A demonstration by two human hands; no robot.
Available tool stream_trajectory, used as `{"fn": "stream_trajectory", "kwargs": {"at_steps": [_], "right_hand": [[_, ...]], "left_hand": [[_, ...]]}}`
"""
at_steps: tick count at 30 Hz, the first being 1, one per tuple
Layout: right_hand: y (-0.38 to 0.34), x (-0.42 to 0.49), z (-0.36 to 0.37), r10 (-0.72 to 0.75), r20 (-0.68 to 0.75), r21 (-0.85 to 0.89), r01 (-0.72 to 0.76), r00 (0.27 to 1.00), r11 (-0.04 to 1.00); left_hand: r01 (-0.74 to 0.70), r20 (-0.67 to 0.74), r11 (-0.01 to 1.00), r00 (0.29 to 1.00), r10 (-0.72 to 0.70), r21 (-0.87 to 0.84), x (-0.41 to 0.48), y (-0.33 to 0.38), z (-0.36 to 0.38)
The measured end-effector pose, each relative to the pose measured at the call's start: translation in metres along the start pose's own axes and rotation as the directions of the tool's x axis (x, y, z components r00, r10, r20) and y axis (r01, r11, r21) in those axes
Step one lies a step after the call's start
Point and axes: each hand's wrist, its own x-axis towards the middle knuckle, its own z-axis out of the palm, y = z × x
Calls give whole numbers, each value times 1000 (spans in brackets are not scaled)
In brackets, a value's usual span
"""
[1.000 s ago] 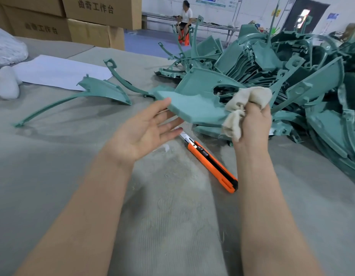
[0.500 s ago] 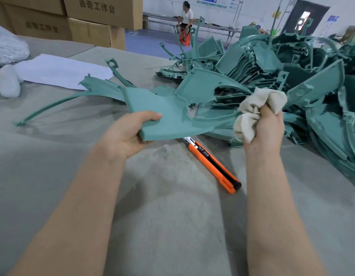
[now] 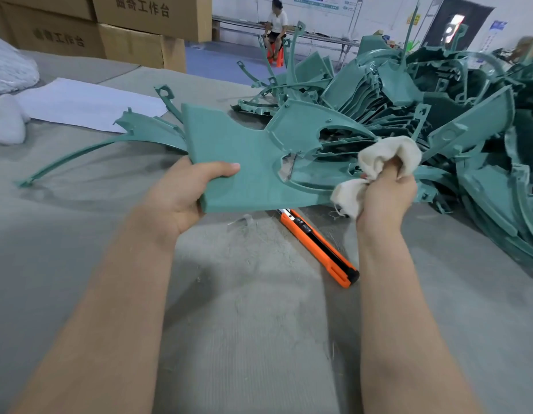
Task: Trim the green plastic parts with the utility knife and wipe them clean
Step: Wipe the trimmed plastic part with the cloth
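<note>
- Green plastic part [image 3: 247,174] is held above the middle of the worktop [image 3: 259,339], your left hand [image 3: 181,198] gripping its near corner, thumb on top, so the face stays steady for wiping.
- Your right hand [image 3: 384,198] clenches the cloth [image 3: 387,152] at its right edge.
- Utility knife [image 3: 319,249] lies beneath, within reach.

My left hand [image 3: 181,198] grips the near-left corner of a flat green part [image 3: 244,162], held tilted mid-frame. A cream rag [image 3: 387,156] is bunched in my right hand [image 3: 384,198] at the part's cut-out end. The orange knife [image 3: 319,248] lies diagonally just below centre, its tip under the part, and a pile [image 3: 474,127] of green parts fills the upper right.
</note>
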Motion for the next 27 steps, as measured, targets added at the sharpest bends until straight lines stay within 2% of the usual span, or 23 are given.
{"fn": "stream_trajectory", "kwargs": {"at_steps": [2,4,6,8,11,14,17,20,25,27], "right_hand": [[-3,2,-4,89,2,191,-87,996,978],[-5,4,-6,163,27,385,-161,986,909],[-6,2,-7,218,118,526,-247,969,814],[-5,1,-8,239,252,595,-345,938,726],[-7,2,-13,289,321,584,-429,902,690],[-7,5,-14,252,153,491,-295,955,820],[-5,5,-12,171,82,413,-190,982,891],[-9,1,-8,163,116,354,-194,980,915],[-17,-7,-3,104,319,547,-273,942,792],[-17,-8,-3,42,369,501,-237,928,832]], "left_hand": [[0,13,1000,1000,-1,10,-1,0,-1],[17,18,1000,1000,-17,2,0,-1,-2],[32,20,999,999,-32,-11,1,-1,-3],[40,2,999,999,-40,-25,2,-2,-4],[47,-48,995,998,-51,-83,4,0,-7],[30,-83,991,996,-41,-133,5,3,-13],[47,-65,992,996,-55,-119,5,3,-14],[75,-52,991,995,-81,-107,5,2,-13],[93,-111,990,988,-105,-109,6,1,-13],[90,-116,990,988,-102,-108,6,0,-12]]}}
